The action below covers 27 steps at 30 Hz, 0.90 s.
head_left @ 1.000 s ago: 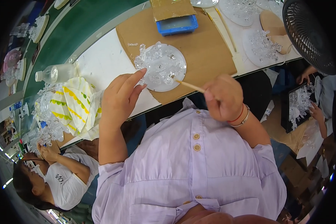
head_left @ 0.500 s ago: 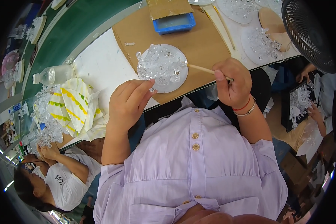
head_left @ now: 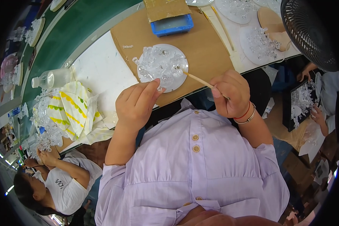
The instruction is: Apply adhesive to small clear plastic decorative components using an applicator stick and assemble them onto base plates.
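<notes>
In front of me lies a round white disc [head_left: 173, 85] with a cluster of clear plastic pieces [head_left: 160, 64] standing on it. At its near left edge, my left hand [head_left: 137, 103] has its thumb and forefinger pinched on a small clear piece [head_left: 161, 89], mostly covered by the fingers. A thin wooden stick [head_left: 200, 80], perhaps a brush, is gripped in my right hand [head_left: 231, 94]. Its tip points left and reaches the disc's right edge, close to the clear pieces.
Under the disc lies a cardboard sheet [head_left: 211, 52]. A blue tray [head_left: 172, 30] with a cardboard flap stands behind. At left are a plastic bottle [head_left: 52, 77] and a patterned cloth [head_left: 77, 109]; at right, another disc [head_left: 250, 52] and a black fan [head_left: 309, 34]. Co-workers sit on both sides.
My right hand has come down toward me, and the stick now slants more steeply, its tip lower along the disc's right side. My left hand stays at the disc's near edge.
</notes>
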{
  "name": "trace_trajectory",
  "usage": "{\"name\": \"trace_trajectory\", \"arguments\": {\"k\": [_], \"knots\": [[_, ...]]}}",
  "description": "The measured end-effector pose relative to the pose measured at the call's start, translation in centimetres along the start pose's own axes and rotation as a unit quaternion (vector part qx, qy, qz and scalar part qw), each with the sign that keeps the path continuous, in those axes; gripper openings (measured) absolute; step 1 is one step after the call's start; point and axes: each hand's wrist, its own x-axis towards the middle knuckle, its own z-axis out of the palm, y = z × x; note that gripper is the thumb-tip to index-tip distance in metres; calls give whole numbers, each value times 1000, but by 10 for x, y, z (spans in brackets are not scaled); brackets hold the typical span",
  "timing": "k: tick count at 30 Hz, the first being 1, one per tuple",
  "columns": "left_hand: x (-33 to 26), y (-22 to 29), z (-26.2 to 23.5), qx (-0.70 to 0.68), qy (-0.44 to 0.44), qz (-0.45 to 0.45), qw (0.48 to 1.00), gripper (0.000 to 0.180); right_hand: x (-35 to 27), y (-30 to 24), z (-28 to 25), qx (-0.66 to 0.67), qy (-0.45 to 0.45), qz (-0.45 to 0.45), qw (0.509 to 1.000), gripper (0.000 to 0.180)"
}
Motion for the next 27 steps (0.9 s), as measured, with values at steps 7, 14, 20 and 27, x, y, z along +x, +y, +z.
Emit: {"name": "trace_trajectory", "arguments": {"k": [7, 14, 20, 27], "knots": [[0, 4, 3, 0, 8, 1, 1000, 31, -8, -9, 1, -13, -16, -15, 1000, 14], [2, 16, 4, -7, 5, 0, 1000, 34, -12, -17, 10, -40, -18, -89, 995, 16], [-3, 20, 7, -6, -2, -2, 1000, 33, -9, -15, 11, -10, -19, -74, 997, 15], [-5, 14, 1, -40, -10, 7, 999, 42, -10, -13, -1, -18, -2, 12, 1000, 11]]}}
